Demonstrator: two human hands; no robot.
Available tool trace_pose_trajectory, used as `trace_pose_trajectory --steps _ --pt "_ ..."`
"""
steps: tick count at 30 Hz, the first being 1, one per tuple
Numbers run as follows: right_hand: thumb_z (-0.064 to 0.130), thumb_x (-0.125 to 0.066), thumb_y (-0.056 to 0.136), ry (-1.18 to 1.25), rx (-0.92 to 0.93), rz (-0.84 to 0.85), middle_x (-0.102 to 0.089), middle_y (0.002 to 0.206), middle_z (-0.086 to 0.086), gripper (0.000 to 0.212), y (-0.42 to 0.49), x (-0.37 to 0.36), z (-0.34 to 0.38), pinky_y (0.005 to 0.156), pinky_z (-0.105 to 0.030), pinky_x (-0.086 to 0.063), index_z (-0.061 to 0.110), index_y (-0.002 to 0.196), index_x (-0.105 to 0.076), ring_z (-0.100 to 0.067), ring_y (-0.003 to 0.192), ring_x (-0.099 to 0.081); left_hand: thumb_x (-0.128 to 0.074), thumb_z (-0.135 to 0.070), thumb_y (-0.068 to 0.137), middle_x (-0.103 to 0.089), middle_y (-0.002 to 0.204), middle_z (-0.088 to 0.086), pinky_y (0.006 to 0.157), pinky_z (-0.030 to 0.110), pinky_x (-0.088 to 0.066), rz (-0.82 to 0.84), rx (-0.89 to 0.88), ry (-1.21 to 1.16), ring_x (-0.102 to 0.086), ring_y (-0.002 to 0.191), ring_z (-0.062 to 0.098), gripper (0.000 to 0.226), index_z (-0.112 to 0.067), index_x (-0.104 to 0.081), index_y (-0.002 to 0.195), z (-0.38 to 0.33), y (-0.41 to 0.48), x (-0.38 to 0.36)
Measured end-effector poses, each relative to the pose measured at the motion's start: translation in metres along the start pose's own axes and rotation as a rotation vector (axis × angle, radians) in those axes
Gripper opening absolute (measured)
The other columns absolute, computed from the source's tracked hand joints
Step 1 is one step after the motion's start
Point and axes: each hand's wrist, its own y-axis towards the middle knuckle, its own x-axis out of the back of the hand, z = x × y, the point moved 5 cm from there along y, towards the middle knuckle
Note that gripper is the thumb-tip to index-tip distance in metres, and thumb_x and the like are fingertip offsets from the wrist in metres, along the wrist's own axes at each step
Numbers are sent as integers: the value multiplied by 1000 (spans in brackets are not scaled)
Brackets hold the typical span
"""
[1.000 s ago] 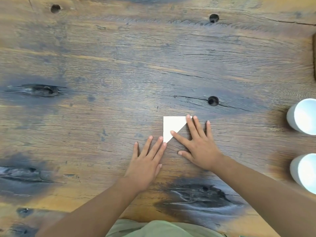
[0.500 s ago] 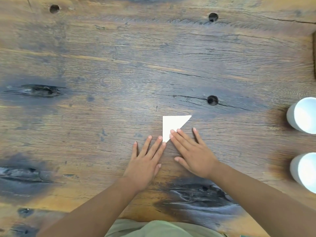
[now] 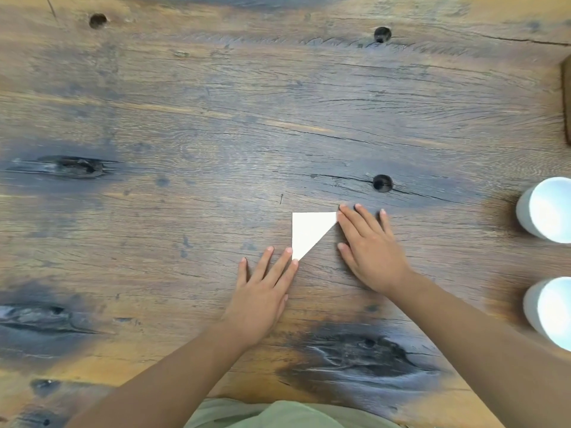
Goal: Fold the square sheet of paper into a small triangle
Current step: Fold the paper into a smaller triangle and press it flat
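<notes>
A small white paper triangle lies flat on the wooden table, its long edge running from the upper right tip down to the lower left tip. My left hand lies flat with straight fingers, the fingertips touching the triangle's lower tip. My right hand lies flat to the right of the paper, fingers straight, with the index fingertip pressing on the triangle's upper right tip.
Two white cups stand at the right edge, one farther from me and one nearer. A dark object shows at the far right edge. Dark knot holes dot the wood.
My right hand slid down the long edge of the triangle toward my left hand, then moved back up to the upper right tip. My left hand stayed at the lower tip.
</notes>
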Motion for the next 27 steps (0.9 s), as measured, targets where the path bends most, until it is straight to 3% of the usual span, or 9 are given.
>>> trace_pose_trajectory --steps 3,6,9,11,14,16,18,20,27 --pt "22 -48 97 123 -39 -89 -43 146 -11 50 13 11 12 116 -47 -29 6 143 -41 -31 137 -37 -38 -23 102 14 165 -4 117 65 -6 18 -2 -11 16 150 28 67 -26 1 156 0 2 -2" --pt "32 -58 92 163 -112 -96 -49 129 -7 47 23 17 19 101 -43 -40 12 133 -47 -28 120 -46 -42 -17 101 13 165 -4 116 65 -4 22 -10 -27 18 149 28 69 -26 -2 156 1 3 -1" --pt "43 -63 88 139 -155 -42 -48 120 -4 48 29 17 22 95 -42 -41 16 125 -50 -26 113 -47 -42 -19 101 10 165 -4 117 65 -6 25 -14 -35 15 150 28 63 -25 -9 155 2 3 2" --pt "45 -66 86 142 -175 -13 -48 117 -4 49 31 17 23 93 -42 -42 17 123 -49 -26 111 -48 -40 -21 102 -1 166 -2 117 65 -11 1 -4 -62 6 151 29 51 -22 -24 150 0 4 8" --pt "42 -68 85 155 -197 32 -49 116 -5 50 30 15 27 92 -42 -43 17 122 -46 -27 109 -50 -43 -26 101 -33 156 0 113 55 -29 -142 13 -110 -26 144 29 31 -19 -48 131 -4 10 24" --pt "42 -68 86 168 -222 54 -51 116 -6 47 28 13 30 91 -42 -44 17 119 -46 -27 109 -51 -50 -30 98 -48 135 0 101 43 -38 -253 82 -219 -43 125 24 27 -20 -51 123 -1 22 39" --pt "41 -68 86 192 -255 81 -51 116 -7 44 25 11 33 92 -42 -45 15 117 -50 -28 109 -52 -58 -29 94 -52 120 2 94 40 -41 -303 209 -389 -49 111 22 29 -17 -52 120 5 39 51" --pt "40 -69 86 214 -288 107 -51 117 -7 43 22 8 35 93 -42 -45 13 116 -53 -28 111 -52 -63 -28 93 -53 118 4 96 41 -42 -287 291 -516 -51 110 23 35 -14 -52 122 8 55 56" --pt "21 -68 84 394 -279 56 -51 99 -1 18 9 2 40 82 -33 -41 18 90 -52 -23 97 -51 -75 -23 82 -51 109 1 95 44 -44 -246 332 -657 -54 103 23 33 -15 -56 109 7 70 52"
